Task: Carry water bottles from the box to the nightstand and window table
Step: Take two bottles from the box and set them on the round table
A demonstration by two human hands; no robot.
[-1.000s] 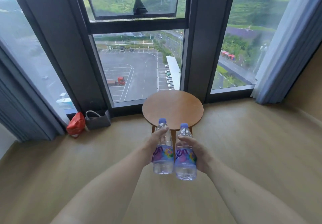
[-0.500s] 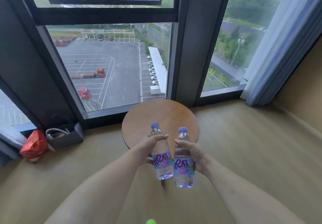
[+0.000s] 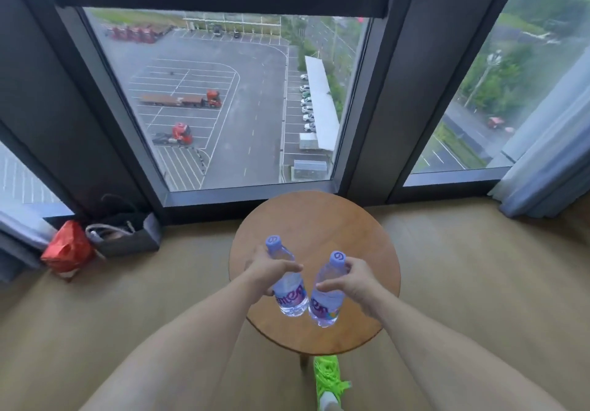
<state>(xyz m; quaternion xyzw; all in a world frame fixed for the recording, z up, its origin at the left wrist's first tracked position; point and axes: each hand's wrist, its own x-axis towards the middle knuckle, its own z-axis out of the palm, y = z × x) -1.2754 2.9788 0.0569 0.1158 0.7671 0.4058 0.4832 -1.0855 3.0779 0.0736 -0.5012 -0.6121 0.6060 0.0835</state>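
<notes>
I hold two clear water bottles with pale blue caps and purple labels over a round wooden window table [image 3: 344,222]. My left hand [image 3: 266,271] grips the left bottle [image 3: 292,295] round its upper body. My right hand [image 3: 349,281] grips the right bottle [image 3: 325,303] just below its neck. Both bottles are upright, slightly tilted toward each other at the bottom, their bases nearly touching. I cannot tell whether their bases rest on the tabletop or hang just above it.
A tall window with dark frames stands right behind the table. A grey bag [image 3: 127,235] and a red bag [image 3: 67,249] lie on the floor at the left. A blue curtain [image 3: 549,155] hangs at the right. A bright green shoe [image 3: 329,378] shows below the table's near edge.
I have stepped closer to the window. The table has come under my hands, and both bottles now sit over the tabletop instead of in front of it.
</notes>
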